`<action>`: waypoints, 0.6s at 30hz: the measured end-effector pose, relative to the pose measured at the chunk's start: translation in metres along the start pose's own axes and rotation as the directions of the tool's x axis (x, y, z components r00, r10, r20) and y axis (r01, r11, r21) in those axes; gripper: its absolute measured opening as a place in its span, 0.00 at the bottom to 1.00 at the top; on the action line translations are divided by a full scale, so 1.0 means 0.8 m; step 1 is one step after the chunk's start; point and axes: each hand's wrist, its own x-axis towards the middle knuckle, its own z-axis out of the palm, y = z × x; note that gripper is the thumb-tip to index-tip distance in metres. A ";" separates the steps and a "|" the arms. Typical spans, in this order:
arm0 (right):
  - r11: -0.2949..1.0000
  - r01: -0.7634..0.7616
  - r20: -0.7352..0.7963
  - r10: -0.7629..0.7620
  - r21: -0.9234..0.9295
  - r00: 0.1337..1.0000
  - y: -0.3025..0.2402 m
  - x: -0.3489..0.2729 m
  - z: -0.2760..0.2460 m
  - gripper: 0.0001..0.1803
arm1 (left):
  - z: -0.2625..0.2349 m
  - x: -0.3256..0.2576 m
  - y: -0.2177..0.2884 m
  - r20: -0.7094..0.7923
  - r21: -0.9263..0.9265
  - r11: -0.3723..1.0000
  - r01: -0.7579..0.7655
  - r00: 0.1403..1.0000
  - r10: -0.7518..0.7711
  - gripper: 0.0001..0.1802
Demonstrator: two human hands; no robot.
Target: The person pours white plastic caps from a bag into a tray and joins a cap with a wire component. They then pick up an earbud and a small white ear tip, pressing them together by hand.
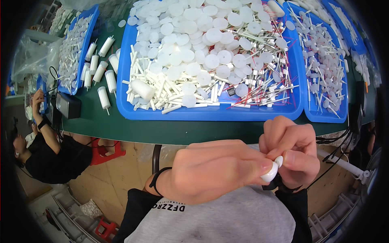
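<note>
In front of my chest, past the table's front edge, both my hands meet. My left hand (214,170) is closed, its thumb and fingers pinching a white rounded plastic piece (269,173). Right against it sits a small white cap-like piece (278,160), which my right hand (293,148) pinches between thumb and curled fingers. Most of both pieces is hidden by the fingers. Beyond the hands lies a large blue tray (210,114) holding translucent white discs (211,60), short white tubes (164,87) and thin parts with red wires (267,85). A thicker white cylinder (142,89) rests on the tubes.
Several white cylinders with thin stems (103,98) lie on the green table (158,131) left of the tray. Blue trays of disc-and-stem parts flank it on the left (77,48) and right (326,73). A black box (68,105) and a seated person (56,154) are at far left.
</note>
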 end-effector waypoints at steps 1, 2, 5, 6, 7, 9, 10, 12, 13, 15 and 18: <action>0.999 0.022 -0.002 -0.022 -0.049 1.000 -0.001 0.000 0.000 0.08 | -0.001 0.000 0.001 0.006 0.017 1.000 0.001 1.000 -0.001 0.18; 0.994 0.046 -0.008 -0.047 -0.100 0.999 -0.001 0.000 0.000 0.08 | 0.000 0.000 0.000 0.007 0.015 1.000 0.000 1.000 0.000 0.18; 0.993 0.076 -0.019 -0.078 -0.093 0.997 -0.001 0.001 0.004 0.08 | 0.002 0.000 -0.004 -0.028 -0.064 0.998 -0.018 0.999 0.017 0.18; 0.993 0.076 -0.019 -0.078 -0.093 0.997 0.000 0.001 0.002 0.08 | 0.002 -0.001 -0.004 -0.020 -0.097 0.995 -0.014 1.000 0.012 0.18; 0.993 0.081 0.013 -0.081 -0.087 0.997 0.001 0.003 -0.001 0.08 | 0.001 -0.002 -0.005 -0.013 -0.129 0.992 -0.009 1.000 0.007 0.17; 0.993 0.087 0.042 -0.084 -0.082 0.996 0.003 0.003 -0.003 0.08 | 0.000 -0.004 -0.005 0.005 -0.150 0.988 0.030 1.000 -0.029 0.17; 0.995 0.082 0.029 -0.081 -0.059 0.996 0.004 0.003 -0.003 0.08 | -0.001 -0.005 -0.005 0.023 -0.168 0.983 0.069 0.998 -0.066 0.17; 0.996 0.077 0.018 -0.076 -0.039 0.997 0.008 0.003 -0.002 0.08 | -0.004 -0.007 -0.005 0.028 -0.140 0.989 0.046 0.999 -0.042 0.18; 0.993 0.110 0.036 -0.108 -0.048 0.993 0.013 0.003 -0.005 0.08 | -0.005 -0.007 -0.005 0.036 -0.112 0.993 0.023 0.999 -0.019 0.18; 0.988 0.144 0.052 -0.141 -0.057 0.989 0.015 0.002 -0.005 0.09 | -0.005 -0.007 -0.004 0.031 -0.127 0.991 0.033 0.999 -0.029 0.18; 0.992 0.123 0.005 -0.123 -0.039 0.992 0.015 0.001 -0.002 0.09 | -0.001 -0.005 -0.002 0.001 -0.144 0.987 0.064 0.998 -0.064 0.17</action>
